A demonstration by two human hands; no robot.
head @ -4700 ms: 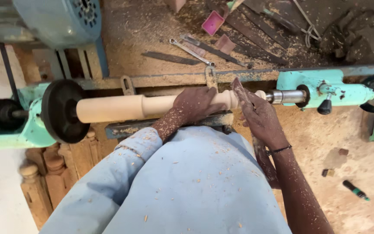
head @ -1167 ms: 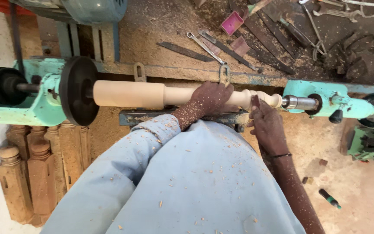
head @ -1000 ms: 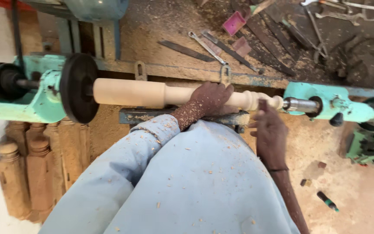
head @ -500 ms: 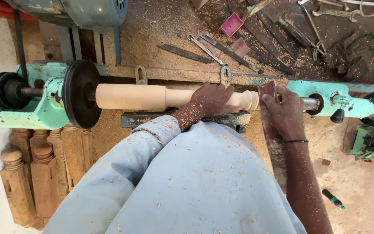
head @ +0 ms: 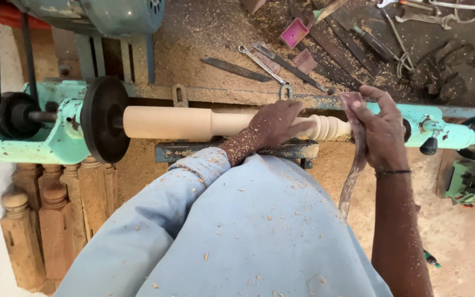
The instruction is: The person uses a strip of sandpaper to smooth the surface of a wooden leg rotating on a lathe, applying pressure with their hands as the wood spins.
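Wooden spindle (head: 193,122) sits mounted across the green lathe (head: 50,140), its thick plain end against the black faceplate (head: 104,126) and its turned, beaded end toward the tailstock (head: 441,129). The left hand (head: 273,125) lies over the narrower middle, fingers draped loosely rather than clamped, hiding that stretch of wood. The right hand (head: 377,132) pinches the top of a worn sandpaper strip (head: 354,159) just beside the beads; the strip hangs down, and whether it touches the wood is hard to tell. A blue sleeve and shirt flecked with shavings block the lathe bed below. Behind, on the sawdust-covered worktop (head: 204,44), lie chisels (head: 237,69), a spanner (head: 262,64) and a pink block (head: 294,33); the far right is too dark to read. Finished turned posts (head: 34,220) stand at lower left, partly cut off.
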